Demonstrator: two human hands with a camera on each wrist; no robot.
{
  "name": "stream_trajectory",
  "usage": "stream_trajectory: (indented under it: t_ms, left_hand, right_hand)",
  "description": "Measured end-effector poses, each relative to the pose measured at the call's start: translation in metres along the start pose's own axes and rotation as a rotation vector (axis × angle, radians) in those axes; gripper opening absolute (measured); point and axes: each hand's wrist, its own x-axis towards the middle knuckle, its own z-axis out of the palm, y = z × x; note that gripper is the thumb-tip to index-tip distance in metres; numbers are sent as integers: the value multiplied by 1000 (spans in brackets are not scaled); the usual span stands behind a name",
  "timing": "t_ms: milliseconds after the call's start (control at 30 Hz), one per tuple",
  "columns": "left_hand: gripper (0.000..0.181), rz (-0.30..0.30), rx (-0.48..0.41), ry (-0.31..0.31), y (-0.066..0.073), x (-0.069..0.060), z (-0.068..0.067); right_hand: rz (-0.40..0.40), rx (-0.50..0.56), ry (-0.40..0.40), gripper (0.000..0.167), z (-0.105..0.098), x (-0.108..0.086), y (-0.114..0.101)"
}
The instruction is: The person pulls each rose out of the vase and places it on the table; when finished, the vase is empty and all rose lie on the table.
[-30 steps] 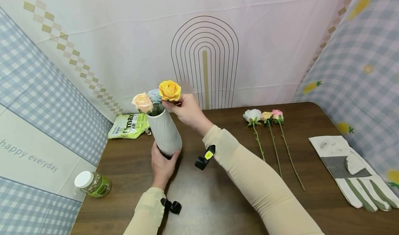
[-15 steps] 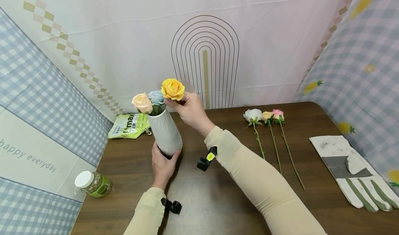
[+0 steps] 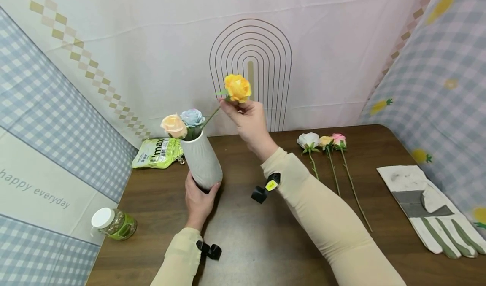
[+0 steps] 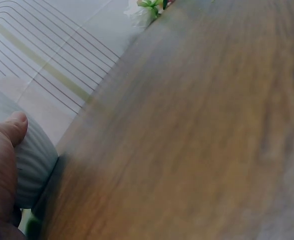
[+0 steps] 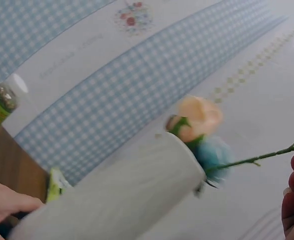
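My left hand grips the base of a white ribbed vase, which stands on the table. A peach rose and a blue rose sit in its mouth. Up and to the right of the vase, my right hand pinches a yellow rose just under the bloom. In the right wrist view its green stem runs slantwise to the vase mouth, with the lower end hidden. The left wrist view shows my thumb lying against the vase wall.
A white rose, a small orange rose and a pink rose lie at the back right of the table. White-and-grey gloves lie at far right. A green packet and a lidded jar are on the left.
My right hand has moved up and to the right with the yellow rose, drawing more of its stem out of the vase. The left hand and vase have stayed put.
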Motion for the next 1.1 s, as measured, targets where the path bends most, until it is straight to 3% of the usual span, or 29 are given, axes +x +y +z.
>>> stream_trajectory:
  t_ms: [233, 400, 533, 667, 767, 900, 1000, 1100]
  left_hand:
    - [96, 22, -3, 9, 0, 0, -1]
    - [96, 35, -9, 13, 0, 1, -1]
    - [96, 41, -11, 19, 0, 0, 0]
    - [97, 41, -12, 19, 1, 0, 0]
    - [96, 40, -14, 18, 1, 1, 0]
    - [96, 32, -13, 12, 2, 1, 0]
    - [96, 24, -11, 5, 1, 1, 0]
    - [96, 22, -6, 5, 1, 0, 0]
  right_hand:
    - [39, 89, 138, 7, -41, 0, -13]
    - [78, 154, 240, 5, -77, -1, -22]
    - [124, 235, 305, 12, -111, -8, -26]
    - [158, 266, 313, 17, -149, -23, -23]
    - [221, 196, 299, 21, -175, -38, -15]
    - [327, -3, 280, 25, -202, -59, 2]
    - [388, -120, 271, 25, -216, -73, 17]
    - [427, -157, 256, 24, -222, -83, 34]
